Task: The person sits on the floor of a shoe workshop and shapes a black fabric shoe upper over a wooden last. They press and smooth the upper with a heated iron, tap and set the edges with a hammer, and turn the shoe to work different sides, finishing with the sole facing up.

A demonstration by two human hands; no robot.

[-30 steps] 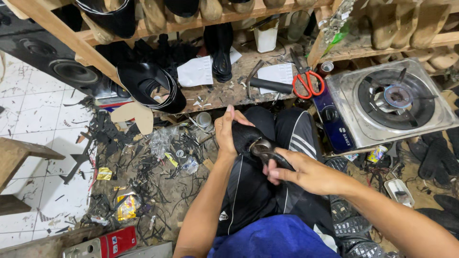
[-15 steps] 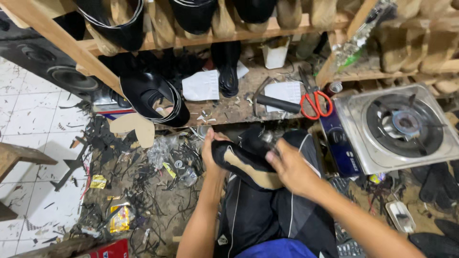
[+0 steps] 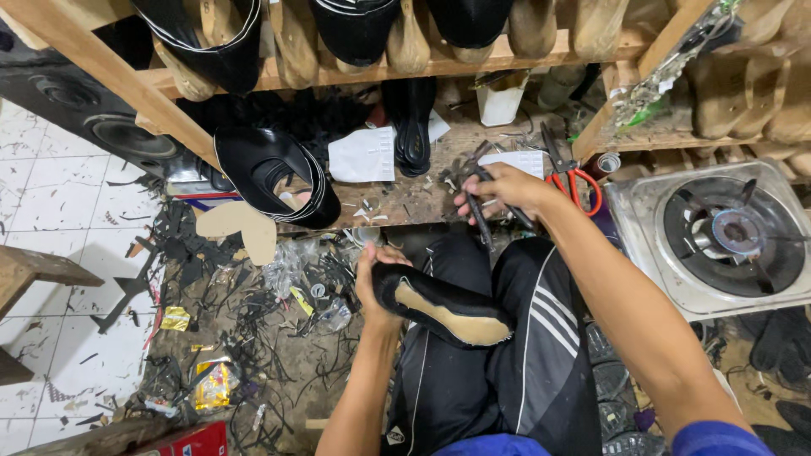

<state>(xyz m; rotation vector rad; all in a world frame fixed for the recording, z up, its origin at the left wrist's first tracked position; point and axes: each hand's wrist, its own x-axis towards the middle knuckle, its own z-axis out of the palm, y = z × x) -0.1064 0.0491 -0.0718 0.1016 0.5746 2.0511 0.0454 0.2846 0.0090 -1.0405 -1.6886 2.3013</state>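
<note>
A gas stove [image 3: 718, 241] sits at three o'clock, red-handled scissors [image 3: 574, 177] near centre, a loudspeaker [image 3: 93, 118] at ten o'clock.

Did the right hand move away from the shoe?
Yes. The right hand left the shoe and went up to the workbench, gripping pliers near the red-handled scissors.

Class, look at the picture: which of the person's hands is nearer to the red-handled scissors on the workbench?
Right. The right hand grips dark pliers just left of the red-handled scissors; the left hand is lower, over the lap, holding a shoe.
</note>
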